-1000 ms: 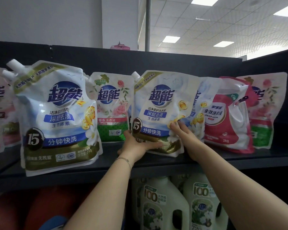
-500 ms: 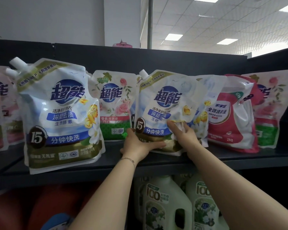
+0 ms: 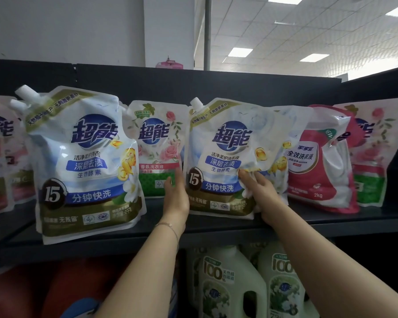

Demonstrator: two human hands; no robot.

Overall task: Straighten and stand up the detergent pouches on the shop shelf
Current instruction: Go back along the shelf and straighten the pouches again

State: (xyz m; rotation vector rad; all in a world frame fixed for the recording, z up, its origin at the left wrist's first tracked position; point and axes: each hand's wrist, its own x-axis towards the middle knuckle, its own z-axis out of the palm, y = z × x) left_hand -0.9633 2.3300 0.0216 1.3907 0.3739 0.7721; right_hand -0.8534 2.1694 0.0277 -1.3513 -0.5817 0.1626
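Middle pouch (image 3: 223, 157), blue-and-white, stands upright on the dark shelf (image 3: 216, 227), base near the front edge, white spout (image 3: 195, 103) at its top left corner. Left hand (image 3: 176, 198) is set edge-on against the pouch's lower left side, in the gap between it and the rose-print pouch (image 3: 156, 148); fingers (image 3: 177, 173) straight, pointing up along the pouch edge, not curled round anything. Thin bracelet (image 3: 170, 226) on that wrist. Right hand (image 3: 261, 195) lies on the lower right front of the same pouch; fingertips (image 3: 241, 173) reach the crumpled film just below the printed text, fingers fairly straight and spread, pressing rather than pinching. So the pouch sits between the two hands, touched on both sides. A second blue pouch (image 3: 282, 157) leans just behind its right edge, then a red pouch (image 3: 319, 161). A larger blue pouch (image 3: 83, 161) stands well left, tilted slightly. Green jugs (image 3: 225, 283) stand on the level below.
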